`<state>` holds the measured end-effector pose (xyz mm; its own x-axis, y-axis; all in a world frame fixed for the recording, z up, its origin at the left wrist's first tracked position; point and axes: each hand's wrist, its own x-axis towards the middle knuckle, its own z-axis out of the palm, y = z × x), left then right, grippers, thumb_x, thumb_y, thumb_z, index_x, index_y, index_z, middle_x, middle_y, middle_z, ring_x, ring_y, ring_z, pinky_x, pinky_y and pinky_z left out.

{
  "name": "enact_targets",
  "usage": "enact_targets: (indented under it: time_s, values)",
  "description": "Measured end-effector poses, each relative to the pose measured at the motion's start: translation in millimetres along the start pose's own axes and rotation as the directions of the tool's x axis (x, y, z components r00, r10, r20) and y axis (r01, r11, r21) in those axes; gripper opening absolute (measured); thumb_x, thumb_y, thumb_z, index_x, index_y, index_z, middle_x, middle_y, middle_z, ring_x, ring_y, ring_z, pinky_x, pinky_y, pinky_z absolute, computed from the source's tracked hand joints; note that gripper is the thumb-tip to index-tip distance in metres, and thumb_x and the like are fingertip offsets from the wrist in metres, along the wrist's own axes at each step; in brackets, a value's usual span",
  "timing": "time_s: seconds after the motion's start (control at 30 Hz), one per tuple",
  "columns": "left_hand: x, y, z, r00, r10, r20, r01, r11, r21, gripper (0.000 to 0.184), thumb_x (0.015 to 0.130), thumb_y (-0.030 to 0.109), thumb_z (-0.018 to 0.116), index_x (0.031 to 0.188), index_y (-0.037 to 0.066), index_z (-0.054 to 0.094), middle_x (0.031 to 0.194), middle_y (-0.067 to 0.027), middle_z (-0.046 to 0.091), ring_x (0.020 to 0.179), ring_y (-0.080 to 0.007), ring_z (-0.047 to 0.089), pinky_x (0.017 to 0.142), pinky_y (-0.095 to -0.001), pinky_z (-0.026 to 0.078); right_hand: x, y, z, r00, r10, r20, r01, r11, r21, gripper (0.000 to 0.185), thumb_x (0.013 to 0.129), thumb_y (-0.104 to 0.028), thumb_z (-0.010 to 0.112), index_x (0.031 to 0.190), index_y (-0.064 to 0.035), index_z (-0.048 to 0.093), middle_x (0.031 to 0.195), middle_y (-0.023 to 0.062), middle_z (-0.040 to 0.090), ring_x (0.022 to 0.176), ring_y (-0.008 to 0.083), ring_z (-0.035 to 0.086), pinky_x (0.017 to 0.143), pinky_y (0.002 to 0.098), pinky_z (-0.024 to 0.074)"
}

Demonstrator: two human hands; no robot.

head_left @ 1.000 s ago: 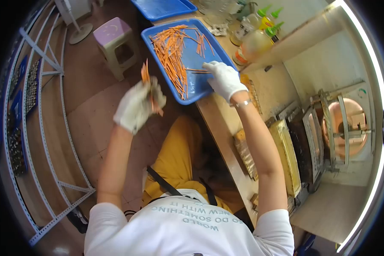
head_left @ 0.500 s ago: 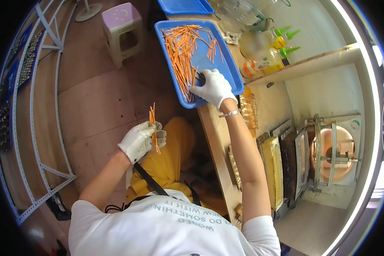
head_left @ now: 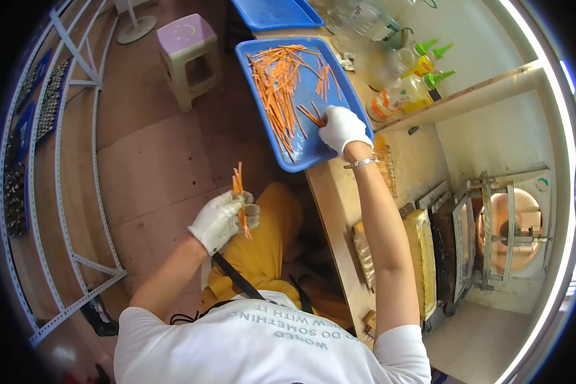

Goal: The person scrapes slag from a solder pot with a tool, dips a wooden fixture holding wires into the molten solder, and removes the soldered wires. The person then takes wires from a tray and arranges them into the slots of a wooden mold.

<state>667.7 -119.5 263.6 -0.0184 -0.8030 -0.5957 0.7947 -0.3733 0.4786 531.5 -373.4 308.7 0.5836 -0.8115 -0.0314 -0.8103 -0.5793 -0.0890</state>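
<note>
- Orange sticks, main pile: slender, straight, matt-looking rods of bright orange, lying along the left side of the blue tray; many cross one another at slight angles, the lower ones pointing toward the tray's near end.
- Smaller group: a few sticks of the same colour, loosely fanned near the tray's right side, with blue floor showing between them and the pile.
- Held bundle: several sticks gathered nearly parallel and roughly upright in the view, their ends uneven, projecting above and below the glove.
- Left hand: white-gloved, smudged at the fingers, closed around the held bundle, clear of the tray and above the yellow trousers.
- Right hand: white-gloved, back uppermost, over the tray's right side; a short cluster of sticks extends leftward from its fingertips. The fingers' undersides are hidden; whether they are clamped on these sticks cannot be told.
</note>
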Motion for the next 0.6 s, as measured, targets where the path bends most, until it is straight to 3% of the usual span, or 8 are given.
enact_targets:
  time_s: [0.13, 0.2, 0.3, 0.33, 0.4, 0.5, 0.53, 0.6]
  values:
    - [3, -7, 12, 0.983, 0.142, 0.117, -0.163, 0.966, 0.202, 0.022, 0.088, 0.008, 0.042, 0.104, -0.006, 0.047, 0.088, -0.0177, 0.059, 0.076, -0.0235, 0.060, 0.069, -0.0323, 0.049, 7, -11, -8, 0.999, 0.012, 0.053, -0.009, 0.998, -0.062, 0.014, 0.074, -0.015, 0.052, 0.079, -0.0047, 0.060, 0.082, 0.0198, 0.060, 0.080, 0.0358, 0.058, 0.066, 0.0439, 0.0466]
    - [-10, 4, 32, 0.958, 0.193, 0.214, -0.258, 0.904, 0.340, 0.032, 0.084, 0.006, 0.041, 0.114, -0.006, 0.044, 0.083, -0.0124, 0.060, 0.066, -0.0151, 0.057, 0.062, -0.0265, 0.047, 13, -3, 4, 0.999, -0.010, 0.049, 0.009, 1.000, 0.029, 0.020, 0.079, -0.022, 0.052, 0.090, -0.0064, 0.057, 0.088, 0.0221, 0.057, 0.085, 0.0378, 0.055, 0.070, 0.0458, 0.0434]
    - [9, 1, 51, 0.902, 0.246, 0.354, -0.332, 0.921, 0.205, 0.030, 0.085, 0.006, 0.042, 0.113, -0.004, 0.044, 0.078, -0.0108, 0.060, 0.055, -0.0100, 0.053, 0.048, -0.0229, 0.043, 13, -6, 6, 0.997, 0.029, 0.070, -0.025, 0.998, -0.063, 0.019, 0.074, -0.013, 0.052, 0.090, -0.0019, 0.051, 0.088, 0.0243, 0.058, 0.085, 0.0400, 0.054, 0.072, 0.0459, 0.0434]
    - [-1, 16, 67, 0.926, 0.241, 0.290, -0.317, 0.914, 0.253, 0.024, 0.086, 0.007, 0.041, 0.108, -0.002, 0.046, 0.077, -0.0109, 0.060, 0.055, -0.0101, 0.054, 0.046, -0.0217, 0.043, 12, -3, 4, 0.998, -0.024, 0.053, 0.028, 0.997, -0.073, 0.020, 0.070, -0.008, 0.052, 0.088, -0.0004, 0.049, 0.085, 0.0250, 0.058, 0.084, 0.0401, 0.055, 0.072, 0.0450, 0.0440]
    - [25, 20, 84, 0.918, 0.285, 0.275, -0.305, 0.952, 0.032, 0.010, 0.089, 0.010, 0.040, 0.094, 0.004, 0.045, 0.085, -0.0084, 0.057, 0.061, -0.0126, 0.057, 0.050, -0.0229, 0.048, 12, -2, 0, 0.997, -0.064, 0.041, 0.067, 0.994, -0.083, 0.018, 0.066, -0.004, 0.052, 0.083, 0.0013, 0.049, 0.079, 0.0238, 0.059, 0.078, 0.0388, 0.057, 0.069, 0.0433, 0.0453]
    - [68, 40, 106, 0.955, 0.201, 0.217, -0.176, 0.976, -0.128, 0.006, 0.087, 0.010, 0.041, 0.091, 0.006, 0.044, 0.079, -0.0073, 0.053, 0.067, -0.0187, 0.057, 0.060, -0.0334, 0.050, 14, 7, 4, 0.996, -0.081, -0.037, 0.081, 0.997, 0.004, 0.016, 0.065, -0.008, 0.060, 0.073, 0.0021, 0.052, 0.073, 0.0235, 0.059, 0.073, 0.0380, 0.058, 0.065, 0.0407, 0.0464]
    - [88, 43, 109, 0.942, 0.259, 0.215, -0.231, 0.962, -0.147, 0.004, 0.085, 0.006, 0.042, 0.089, 0.006, 0.043, 0.079, -0.0070, 0.053, 0.067, -0.0193, 0.056, 0.062, -0.0338, 0.049, 16, 7, 4, 0.990, -0.114, -0.081, 0.116, 0.993, 0.022, 0.017, 0.064, -0.011, 0.062, 0.070, 0.0026, 0.054, 0.071, 0.0233, 0.059, 0.070, 0.0370, 0.058, 0.063, 0.0396, 0.0467]
    - [135, 46, 103, 0.878, 0.477, 0.036, -0.478, 0.875, 0.081, 0.008, 0.073, 0.007, 0.051, 0.077, 0.006, 0.057, 0.080, -0.0126, 0.057, 0.070, -0.0234, 0.057, 0.054, -0.0342, 0.046, 19, 4, -4, 0.986, -0.153, -0.069, 0.159, 0.983, 0.087, 0.023, 0.063, -0.018, 0.068, 0.062, 0.0022, 0.059, 0.064, 0.0223, 0.058, 0.061, 0.0331, 0.060, 0.058, 0.0373, 0.0469]
